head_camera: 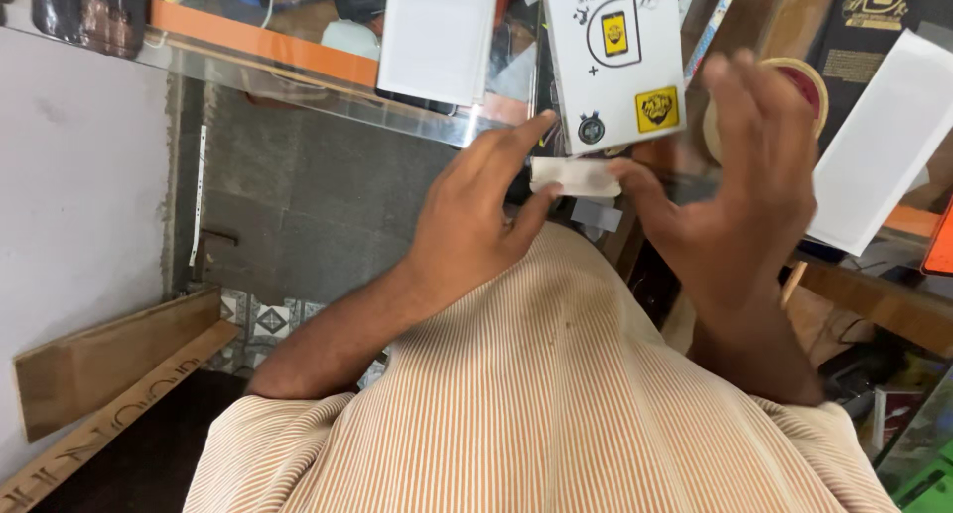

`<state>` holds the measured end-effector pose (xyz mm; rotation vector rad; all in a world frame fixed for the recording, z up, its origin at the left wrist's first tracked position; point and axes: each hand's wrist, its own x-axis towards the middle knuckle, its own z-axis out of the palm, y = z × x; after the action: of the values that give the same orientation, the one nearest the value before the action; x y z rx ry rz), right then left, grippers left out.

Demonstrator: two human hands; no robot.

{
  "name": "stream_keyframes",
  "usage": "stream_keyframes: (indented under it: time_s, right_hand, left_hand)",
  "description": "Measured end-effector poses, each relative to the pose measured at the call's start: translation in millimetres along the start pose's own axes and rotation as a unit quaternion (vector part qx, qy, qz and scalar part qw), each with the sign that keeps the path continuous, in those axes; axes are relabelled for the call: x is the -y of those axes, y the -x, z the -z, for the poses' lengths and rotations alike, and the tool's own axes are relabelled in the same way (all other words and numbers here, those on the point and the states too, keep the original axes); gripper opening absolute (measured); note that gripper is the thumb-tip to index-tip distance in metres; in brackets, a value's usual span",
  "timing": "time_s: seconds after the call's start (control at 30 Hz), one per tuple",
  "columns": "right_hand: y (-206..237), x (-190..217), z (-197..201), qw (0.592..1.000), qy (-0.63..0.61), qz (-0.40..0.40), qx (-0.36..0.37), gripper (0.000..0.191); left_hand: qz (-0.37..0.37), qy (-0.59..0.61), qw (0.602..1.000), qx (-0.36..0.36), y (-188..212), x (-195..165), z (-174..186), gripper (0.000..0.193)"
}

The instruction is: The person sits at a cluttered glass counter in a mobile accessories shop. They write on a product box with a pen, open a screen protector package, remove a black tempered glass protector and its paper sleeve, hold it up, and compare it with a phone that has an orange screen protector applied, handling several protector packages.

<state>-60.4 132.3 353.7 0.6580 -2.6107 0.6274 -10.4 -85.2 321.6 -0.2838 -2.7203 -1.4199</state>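
A small white strip, like a folded wipe or sticker (574,176), is held between both hands just above my striped shirt. My left hand (475,215) pinches its left end with thumb and forefinger. My right hand (740,170) pinches the right end with the thumb, the other fingers spread and raised. Behind the strip lies a white flat package with a yellow phone drawing (612,61) on the glass counter (298,101).
Another white flat box (437,36) lies on the counter at the left of the package, a white card (879,146) at the right, and a roll of tape (809,81) behind my right hand. Wooden planks (109,369) lean by the grey wall at lower left.
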Motion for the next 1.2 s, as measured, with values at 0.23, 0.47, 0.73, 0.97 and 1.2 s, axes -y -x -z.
stream_keyframes:
  time_s: [0.23,0.47,0.73,0.97,1.2]
  right_hand:
    - [15,-42,-45,0.999,0.047,0.019,0.002,0.104]
    - [19,-41,-2,0.949,-0.104,0.130,-0.267,0.124]
    - [29,46,-17,0.847,-0.464,0.212,-0.150,0.140]
    - [54,111,-18,0.865,-0.493,0.057,-0.075,0.156]
    - [79,154,-18,0.837,-0.530,-0.108,-0.086,0.120]
  left_hand:
    - [0.019,0.071,0.997,0.032,4,-11,-19,0.081]
    - [-0.176,0.009,0.983,-0.043,10,-22,23,0.065]
    - [-0.215,0.165,0.948,0.165,12,-23,86,0.127]
    - [-0.195,0.211,0.937,0.197,33,5,114,0.125]
    - [-0.230,0.179,0.947,0.134,50,23,139,0.110]
